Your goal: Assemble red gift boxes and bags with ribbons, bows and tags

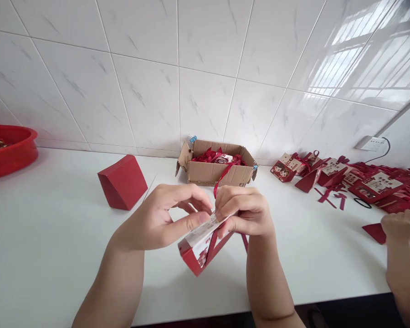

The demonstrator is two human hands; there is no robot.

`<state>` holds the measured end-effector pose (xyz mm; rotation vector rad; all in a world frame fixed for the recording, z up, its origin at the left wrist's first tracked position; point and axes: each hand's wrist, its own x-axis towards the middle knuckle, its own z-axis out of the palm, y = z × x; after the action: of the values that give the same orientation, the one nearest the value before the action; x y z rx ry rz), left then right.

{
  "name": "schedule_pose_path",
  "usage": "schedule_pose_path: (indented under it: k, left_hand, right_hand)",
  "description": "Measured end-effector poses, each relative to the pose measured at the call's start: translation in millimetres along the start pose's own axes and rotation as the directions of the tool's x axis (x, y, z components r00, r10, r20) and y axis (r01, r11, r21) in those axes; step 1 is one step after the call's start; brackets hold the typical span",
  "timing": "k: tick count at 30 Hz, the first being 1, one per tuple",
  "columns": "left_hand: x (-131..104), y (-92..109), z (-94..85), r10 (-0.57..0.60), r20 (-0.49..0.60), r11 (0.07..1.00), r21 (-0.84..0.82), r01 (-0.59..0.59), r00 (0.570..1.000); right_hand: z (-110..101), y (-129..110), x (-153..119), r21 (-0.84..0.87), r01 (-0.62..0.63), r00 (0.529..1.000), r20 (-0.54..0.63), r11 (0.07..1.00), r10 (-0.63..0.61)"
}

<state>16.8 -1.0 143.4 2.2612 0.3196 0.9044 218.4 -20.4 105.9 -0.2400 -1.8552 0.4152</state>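
Observation:
A small red and white gift box (201, 251) is held tilted above the table between my two hands. My left hand (169, 216) curves round its far side, thumb and fingertips pinched at the white top edge. Closed at the right end of that edge, my right hand (244, 212) grips a dark red ribbon (216, 189) against the box. One stretch of ribbon rises above my right fingers, and another hangs below the hand. My fingers hide the exact spot where ribbon and box meet.
A plain red folded box (123, 182) stands left. Behind my hands, an open cardboard box (213, 175) holds ribbons. A red basin (13, 152) sits far left. Several finished-looking gift boxes (372, 187) are piled right, near another person's hand (401, 228). The tiled wall bounds the table's back.

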Motion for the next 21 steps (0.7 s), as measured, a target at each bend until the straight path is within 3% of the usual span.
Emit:
schedule_pose_path:
  k: [3, 9, 21]
  left_hand:
    - [-0.9, 3.4, 2.9, 0.071, 0.038, 0.997, 0.036, -0.072, 0.997]
    - [1.0, 3.8, 5.3, 0.073, 0.047, 0.992, 0.102, -0.077, 0.996]
    - [-1.9, 3.9, 9.0, 0.137, -0.034, 0.974, 0.189, -0.128, 0.99]
  right_hand:
    - [0.6, -2.6, 0.8, -0.03, 0.021, 1.0, 0.008, 0.999, -0.021]
    - [1.9, -3.3, 0.8, -0.069, 0.029, 0.999, 0.023, 0.997, -0.027]
    - [2.8, -6.8, 3.6, -0.126, 0.059, 0.998, 0.02, 0.99, -0.057]
